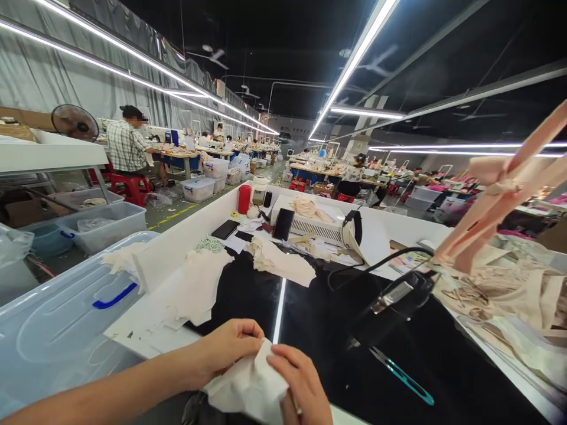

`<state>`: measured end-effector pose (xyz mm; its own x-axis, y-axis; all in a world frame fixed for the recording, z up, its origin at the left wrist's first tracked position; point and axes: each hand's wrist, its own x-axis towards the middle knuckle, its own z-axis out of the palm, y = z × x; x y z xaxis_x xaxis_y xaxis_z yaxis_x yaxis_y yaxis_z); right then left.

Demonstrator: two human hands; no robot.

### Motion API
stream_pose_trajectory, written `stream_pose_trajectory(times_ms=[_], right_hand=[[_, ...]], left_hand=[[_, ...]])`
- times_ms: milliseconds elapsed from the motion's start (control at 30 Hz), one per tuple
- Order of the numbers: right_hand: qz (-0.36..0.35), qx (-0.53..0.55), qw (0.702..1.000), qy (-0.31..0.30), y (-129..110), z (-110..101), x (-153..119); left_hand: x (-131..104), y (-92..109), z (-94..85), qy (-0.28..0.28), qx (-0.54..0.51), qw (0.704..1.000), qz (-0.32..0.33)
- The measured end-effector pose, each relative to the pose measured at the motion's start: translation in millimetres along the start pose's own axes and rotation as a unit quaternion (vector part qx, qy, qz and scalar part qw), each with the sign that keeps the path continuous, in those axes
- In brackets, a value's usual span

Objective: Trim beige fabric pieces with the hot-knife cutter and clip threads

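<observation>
So right now both hands are on one white cloth piece point(248, 383), held just over the near edge of the bench: the left hand point(234, 348) has the top edge pinched between thumb and finger, and the right hand point(303, 378) is closed on the other side, fingers folded over the fabric. Looks to me like a handling or checking step, the cloth being bunched and turned rather than laid flat. I'd say the next move calls for a light pinch on both sides so the edge doesn't slip or crease. The black work surface point(328, 324) has teal thread snips point(395, 367) lying off to the right, well apart from the hands, with a pale fabric stack point(283, 262) farther back and some cream fabric pieces point(199, 286) to the left. A smartphone point(283, 224) leans near the back wall of the bench, and pink straps point(527, 159) hang at right. Beyond that it's a big sewing floor: tube lights point(354, 65), a fan point(75, 123), and a person in a checked shirt point(121, 144) seated at left.
</observation>
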<state>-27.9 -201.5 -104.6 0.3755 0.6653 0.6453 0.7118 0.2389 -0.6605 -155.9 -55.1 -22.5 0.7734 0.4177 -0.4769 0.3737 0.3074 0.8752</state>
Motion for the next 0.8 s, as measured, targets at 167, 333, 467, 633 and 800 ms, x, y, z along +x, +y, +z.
stream_pose_trajectory(times_ms=[167, 333, 467, 633, 800], right_hand=[[0.326, 0.160, 0.931, 0.004, -12, -3, 11], [0.461, 0.306, 0.833, -0.020, -15, -4, 16], [0.461, 0.325, 0.824, -0.050, -16, -2, 15], [0.449, 0.343, 0.822, -0.069, -13, 2, 12], [0.409, 0.380, 0.822, -0.116, -5, 5, 7]], left_hand=[[0, -3, -8.6, -0.032, 0.088, 0.996, 0.013], [-1, -7, -20.0, -0.085, 0.244, 0.965, 0.050], [-1, -6, -15.2, -0.038, 0.243, 0.956, 0.159], [6, -9, -3.7, -0.016, 0.180, 0.967, 0.181], [10, -10, -4.6, -0.008, 0.173, 0.967, 0.185]])
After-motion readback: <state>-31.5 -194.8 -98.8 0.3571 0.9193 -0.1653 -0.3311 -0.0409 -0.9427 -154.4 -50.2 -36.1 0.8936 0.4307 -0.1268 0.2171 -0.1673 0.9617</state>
